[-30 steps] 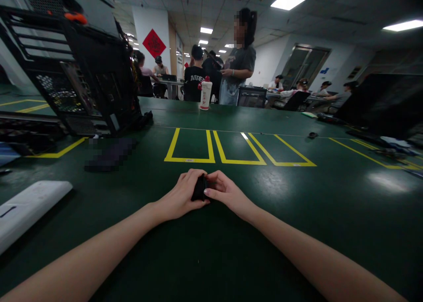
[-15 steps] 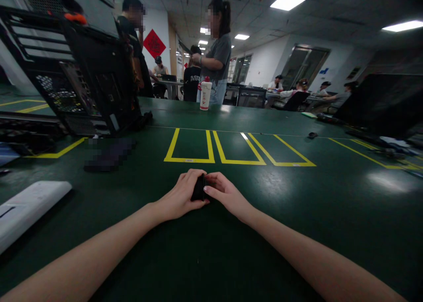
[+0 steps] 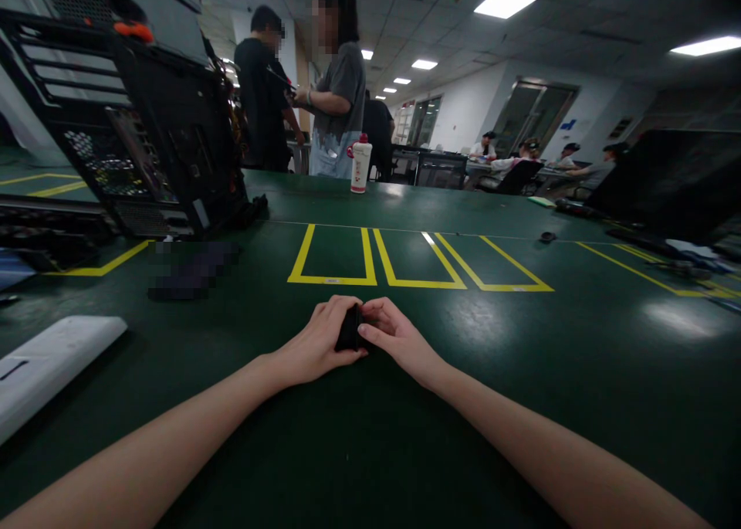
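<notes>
A small black object [image 3: 349,330] is held between both my hands on the green table [image 3: 521,374], just in front of the yellow marked boxes [image 3: 333,260]. My left hand [image 3: 316,342] wraps its left side, fingers curled over the top. From the right, my right hand [image 3: 394,336] pinches it with thumb and fingers. Most of the object is hidden by my fingers. Both forearms rest low over the table.
An open black computer case [image 3: 156,135] stands at the left rear. A white flat device [image 3: 46,363] lies at the left edge. A white bottle with a red cap [image 3: 360,164] stands at the far edge. Two people [image 3: 312,89] stand behind the table; others sit further back.
My hands and the black object have stayed put. The standing person behind the table has walked left, and a second person in black has come into view beside them.
</notes>
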### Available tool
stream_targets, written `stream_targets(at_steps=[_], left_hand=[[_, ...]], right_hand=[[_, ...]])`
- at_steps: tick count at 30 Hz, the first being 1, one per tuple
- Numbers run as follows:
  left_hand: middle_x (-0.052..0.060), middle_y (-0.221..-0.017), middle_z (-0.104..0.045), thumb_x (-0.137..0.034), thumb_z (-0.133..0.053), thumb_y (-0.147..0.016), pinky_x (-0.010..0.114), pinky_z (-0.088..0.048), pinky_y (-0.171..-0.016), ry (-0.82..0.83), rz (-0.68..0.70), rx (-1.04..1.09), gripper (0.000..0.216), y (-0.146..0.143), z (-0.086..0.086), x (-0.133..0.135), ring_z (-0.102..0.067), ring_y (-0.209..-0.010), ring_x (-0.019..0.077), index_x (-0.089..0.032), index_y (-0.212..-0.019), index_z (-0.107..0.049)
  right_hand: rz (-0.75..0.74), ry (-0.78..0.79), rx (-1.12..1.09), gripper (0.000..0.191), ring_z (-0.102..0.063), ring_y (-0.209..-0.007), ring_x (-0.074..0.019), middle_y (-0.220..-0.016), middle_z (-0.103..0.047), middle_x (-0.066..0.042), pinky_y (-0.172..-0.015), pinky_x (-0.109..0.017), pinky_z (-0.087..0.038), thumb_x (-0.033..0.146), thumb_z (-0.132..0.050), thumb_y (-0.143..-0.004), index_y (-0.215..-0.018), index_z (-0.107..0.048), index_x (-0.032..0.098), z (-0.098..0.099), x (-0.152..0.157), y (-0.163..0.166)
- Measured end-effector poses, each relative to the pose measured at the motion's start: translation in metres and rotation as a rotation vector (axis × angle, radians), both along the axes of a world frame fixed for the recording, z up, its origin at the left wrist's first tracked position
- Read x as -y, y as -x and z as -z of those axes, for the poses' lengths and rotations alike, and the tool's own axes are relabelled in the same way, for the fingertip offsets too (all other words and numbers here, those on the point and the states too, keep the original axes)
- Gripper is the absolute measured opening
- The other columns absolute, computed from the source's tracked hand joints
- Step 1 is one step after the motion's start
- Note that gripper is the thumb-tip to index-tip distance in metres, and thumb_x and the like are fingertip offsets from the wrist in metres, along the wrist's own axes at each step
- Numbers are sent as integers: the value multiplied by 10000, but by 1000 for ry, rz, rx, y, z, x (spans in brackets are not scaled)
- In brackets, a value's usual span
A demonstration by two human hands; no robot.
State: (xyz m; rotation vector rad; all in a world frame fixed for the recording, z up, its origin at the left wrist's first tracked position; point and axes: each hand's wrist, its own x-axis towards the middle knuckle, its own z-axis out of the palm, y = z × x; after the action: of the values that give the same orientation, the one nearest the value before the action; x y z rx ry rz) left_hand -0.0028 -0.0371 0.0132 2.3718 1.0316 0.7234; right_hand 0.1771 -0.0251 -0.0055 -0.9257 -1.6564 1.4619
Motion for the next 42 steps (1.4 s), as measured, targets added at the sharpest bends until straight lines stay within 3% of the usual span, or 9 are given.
stream_targets(at_steps=[9,15,23,26,30,36,42], left_hand=[[81,-1129,-443,-252,-586,-752,442,-382,-871,-4,-4,5,491,0,1,0,-452,-1029,252,-240,-1171,-331],[79,-1143,-434,-263,-602,-743,422,-398,-860,13,-7,-3,506,0,0,0,-448,-1035,247,-239,-1171,-333],[78,-1150,-428,-273,-596,-745,448,-406,-849,27,-9,4,519,0,1,0,-452,-1031,259,-254,-1183,-319],[77,-1139,-434,-260,-596,-744,444,-394,-865,4,-2,5,511,0,1,0,-455,-1026,254,-249,-1177,-324],[83,-1123,-441,-242,-586,-750,454,-386,-865,-10,-3,-1,492,-1,0,0,-458,-1019,260,-241,-1170,-328],[75,-1152,-433,-252,-596,-747,440,-390,-881,17,1,3,513,0,-2,1,-450,-1047,251,-248,-1181,-324],[76,-1187,-420,-268,-591,-753,447,-398,-885,54,-6,-11,536,1,1,0,-416,-1090,264,-250,-1204,-303]], right_hand=[[-99,22,-80,319,-523,-965,-163,-1011,-499,-12,-853,-364,-430,192,-628,-697,-957,-446,226,-2,1,-1],[-52,-9,-59,183,-526,-909,-147,-957,-505,-7,-802,-328,-447,279,-548,-771,-923,-466,220,-2,1,0],[5,-9,32,271,-516,-946,-164,-995,-513,-28,-852,-364,-431,313,-557,-761,-998,-481,205,3,-2,0],[-32,-13,-5,217,-520,-952,-164,-995,-509,-18,-856,-366,-431,279,-559,-760,-953,-485,213,0,0,0],[-81,6,-87,324,-523,-962,-158,-1006,-485,-3,-842,-343,-440,182,-633,-690,-951,-449,232,-3,2,-1],[-32,-12,-55,167,-531,-903,-152,-968,-506,-10,-808,-343,-446,281,-544,-774,-916,-478,223,-4,3,0],[5,2,25,259,-518,-961,-167,-1016,-514,-28,-857,-365,-425,308,-550,-769,-1002,-484,217,0,0,0]])
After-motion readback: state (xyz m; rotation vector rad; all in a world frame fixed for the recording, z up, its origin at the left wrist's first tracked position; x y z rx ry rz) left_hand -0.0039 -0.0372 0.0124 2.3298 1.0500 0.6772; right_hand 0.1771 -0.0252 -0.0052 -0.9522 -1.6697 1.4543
